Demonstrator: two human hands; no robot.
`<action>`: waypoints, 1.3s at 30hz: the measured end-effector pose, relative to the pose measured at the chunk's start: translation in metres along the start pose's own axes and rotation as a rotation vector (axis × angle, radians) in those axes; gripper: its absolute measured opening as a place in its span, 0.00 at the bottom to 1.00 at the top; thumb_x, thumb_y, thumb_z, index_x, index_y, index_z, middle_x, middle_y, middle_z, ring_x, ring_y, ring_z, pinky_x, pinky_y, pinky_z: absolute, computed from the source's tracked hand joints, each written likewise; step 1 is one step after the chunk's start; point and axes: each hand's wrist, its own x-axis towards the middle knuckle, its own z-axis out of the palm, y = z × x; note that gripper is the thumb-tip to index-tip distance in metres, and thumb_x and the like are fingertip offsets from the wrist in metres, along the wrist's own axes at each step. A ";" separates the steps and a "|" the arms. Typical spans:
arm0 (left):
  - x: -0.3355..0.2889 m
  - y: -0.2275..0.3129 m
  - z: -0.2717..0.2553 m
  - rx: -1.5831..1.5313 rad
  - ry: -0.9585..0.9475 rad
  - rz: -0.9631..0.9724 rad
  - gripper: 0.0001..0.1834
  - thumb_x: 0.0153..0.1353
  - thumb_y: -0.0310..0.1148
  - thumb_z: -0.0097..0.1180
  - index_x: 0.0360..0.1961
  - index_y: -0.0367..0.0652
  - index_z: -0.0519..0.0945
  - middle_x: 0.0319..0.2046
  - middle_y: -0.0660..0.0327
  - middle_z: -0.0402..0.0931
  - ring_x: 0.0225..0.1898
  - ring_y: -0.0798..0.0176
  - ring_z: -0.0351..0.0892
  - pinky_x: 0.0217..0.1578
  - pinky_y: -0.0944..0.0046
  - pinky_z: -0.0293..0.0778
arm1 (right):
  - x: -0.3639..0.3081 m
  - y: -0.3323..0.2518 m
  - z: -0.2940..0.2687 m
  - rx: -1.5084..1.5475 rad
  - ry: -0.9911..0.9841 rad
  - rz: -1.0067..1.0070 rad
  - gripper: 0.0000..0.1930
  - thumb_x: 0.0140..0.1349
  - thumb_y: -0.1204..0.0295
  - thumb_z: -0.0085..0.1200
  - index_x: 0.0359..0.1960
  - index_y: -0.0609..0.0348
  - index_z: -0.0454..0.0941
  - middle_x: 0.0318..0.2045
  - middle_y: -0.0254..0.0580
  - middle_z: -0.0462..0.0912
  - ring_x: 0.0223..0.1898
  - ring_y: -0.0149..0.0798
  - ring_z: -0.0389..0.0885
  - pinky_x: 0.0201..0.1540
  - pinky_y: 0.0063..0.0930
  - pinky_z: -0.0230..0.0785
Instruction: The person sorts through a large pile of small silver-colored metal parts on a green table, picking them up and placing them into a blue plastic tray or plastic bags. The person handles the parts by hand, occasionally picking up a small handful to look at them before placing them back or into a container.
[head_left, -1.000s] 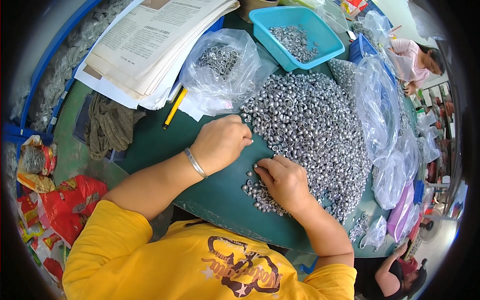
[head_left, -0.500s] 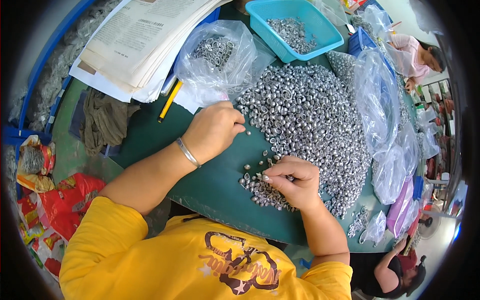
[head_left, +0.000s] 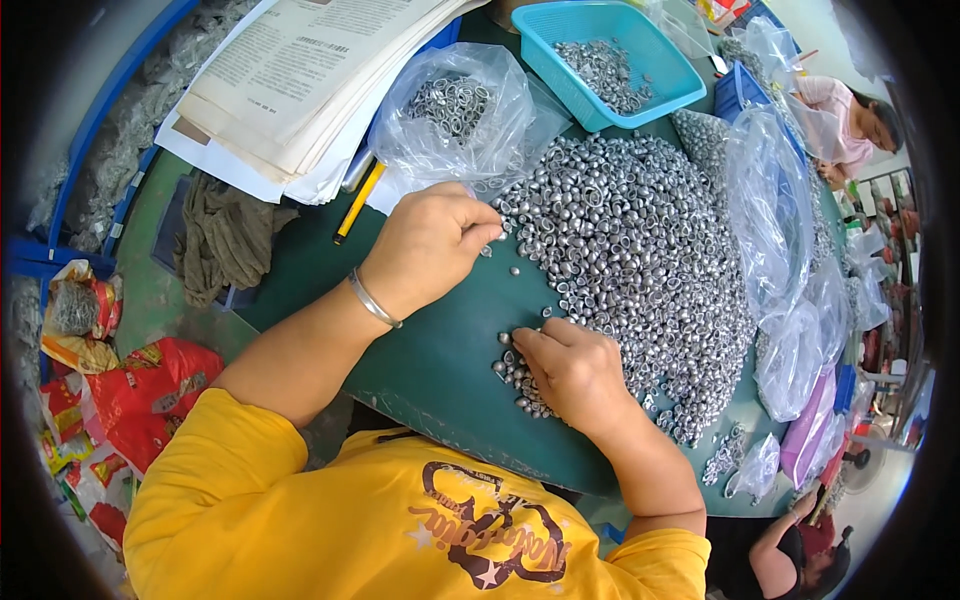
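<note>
A large pile of small silver-grey metal pieces [head_left: 640, 240], domed and ring-shaped, lies on the green table. At its left edge, my left hand [head_left: 425, 245] is closed, thumb and forefinger pinched together; whatever is between them is too small to make out. A metal bangle [head_left: 373, 300] circles that wrist. My right hand [head_left: 575, 375] is closed too, knuckles up and fingertips pointing down at the table, hiding anything they grip. Beside and below it sits a smaller cluster of the same pieces [head_left: 530, 392]. A few loose pieces [head_left: 515, 271] lie between the hands.
Behind the pile stand a turquoise basket [head_left: 690, 95] and a clear bag of metal rings [head_left: 450, 108]. Stacked papers [head_left: 290, 80], a yellow-black pencil [head_left: 358, 205] and a grey cloth [head_left: 228, 240] are at left. Plastic bags [head_left: 765, 220] line the right. Two people sit beyond.
My right hand has shifted left and turned its fingertips down; earlier it pinched a small metal piece above the cluster. My left hand has moved slightly away from me, to the pile's edge.
</note>
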 end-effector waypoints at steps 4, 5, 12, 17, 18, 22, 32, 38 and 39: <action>-0.008 -0.005 0.002 0.168 -0.113 0.071 0.06 0.44 0.27 0.62 0.25 0.38 0.80 0.20 0.57 0.71 0.23 0.57 0.73 0.26 0.64 0.68 | -0.003 -0.001 0.002 -0.004 0.032 0.008 0.07 0.49 0.74 0.55 0.32 0.57 0.77 0.17 0.36 0.69 0.17 0.38 0.73 0.18 0.29 0.67; -0.010 -0.007 0.004 0.240 -0.128 0.107 0.06 0.43 0.27 0.62 0.25 0.38 0.80 0.20 0.57 0.71 0.24 0.57 0.73 0.26 0.64 0.68 | -0.002 -0.002 0.003 -0.003 0.030 0.010 0.07 0.49 0.74 0.55 0.32 0.57 0.77 0.17 0.36 0.69 0.17 0.38 0.73 0.18 0.29 0.67; -0.005 -0.004 0.005 0.025 -0.257 0.044 0.06 0.42 0.27 0.64 0.23 0.38 0.80 0.20 0.59 0.72 0.23 0.62 0.73 0.26 0.67 0.68 | 0.004 -0.002 0.006 0.046 0.043 -0.039 0.07 0.50 0.74 0.56 0.32 0.56 0.78 0.17 0.37 0.70 0.18 0.38 0.74 0.18 0.29 0.67; 0.002 0.009 0.002 -0.479 -0.302 -0.350 0.04 0.47 0.26 0.63 0.25 0.39 0.80 0.22 0.67 0.75 0.22 0.77 0.68 0.24 0.76 0.65 | 0.006 -0.003 0.009 0.062 0.085 0.001 0.09 0.48 0.72 0.57 0.34 0.57 0.77 0.18 0.36 0.70 0.18 0.37 0.74 0.18 0.29 0.67; 0.005 0.012 0.001 -0.625 -0.278 -0.438 0.05 0.48 0.26 0.63 0.26 0.38 0.80 0.21 0.69 0.75 0.22 0.78 0.68 0.24 0.78 0.64 | 0.010 -0.003 0.011 0.055 0.073 -0.047 0.10 0.48 0.72 0.57 0.34 0.57 0.77 0.18 0.36 0.70 0.19 0.37 0.74 0.18 0.29 0.67; 0.001 0.007 0.003 -0.627 -0.346 -0.340 0.04 0.50 0.25 0.60 0.28 0.38 0.78 0.25 0.70 0.74 0.24 0.79 0.67 0.25 0.80 0.63 | 0.016 -0.004 0.014 0.025 0.025 -0.110 0.09 0.46 0.74 0.59 0.31 0.56 0.79 0.17 0.36 0.71 0.17 0.39 0.73 0.18 0.30 0.66; -0.005 0.004 0.003 -1.019 -0.417 -0.228 0.03 0.53 0.23 0.57 0.28 0.38 0.75 0.26 0.67 0.65 0.23 0.77 0.59 0.23 0.77 0.56 | 0.014 -0.001 -0.012 0.561 0.313 0.229 0.07 0.48 0.78 0.60 0.31 0.58 0.81 0.16 0.36 0.73 0.17 0.29 0.69 0.20 0.20 0.60; -0.012 0.003 0.008 -1.180 -0.495 -0.244 0.03 0.54 0.24 0.56 0.29 0.39 0.74 0.28 0.65 0.65 0.23 0.75 0.60 0.22 0.77 0.56 | 0.015 -0.002 -0.010 0.755 0.418 0.249 0.07 0.48 0.79 0.60 0.30 0.58 0.81 0.17 0.35 0.74 0.18 0.28 0.69 0.22 0.19 0.61; -0.012 0.003 0.009 -1.293 -0.544 -0.331 0.04 0.55 0.25 0.55 0.31 0.39 0.73 0.28 0.64 0.65 0.23 0.75 0.60 0.22 0.77 0.56 | 0.015 0.002 -0.005 0.724 0.449 0.127 0.06 0.52 0.78 0.57 0.33 0.61 0.79 0.15 0.32 0.70 0.16 0.26 0.65 0.18 0.19 0.56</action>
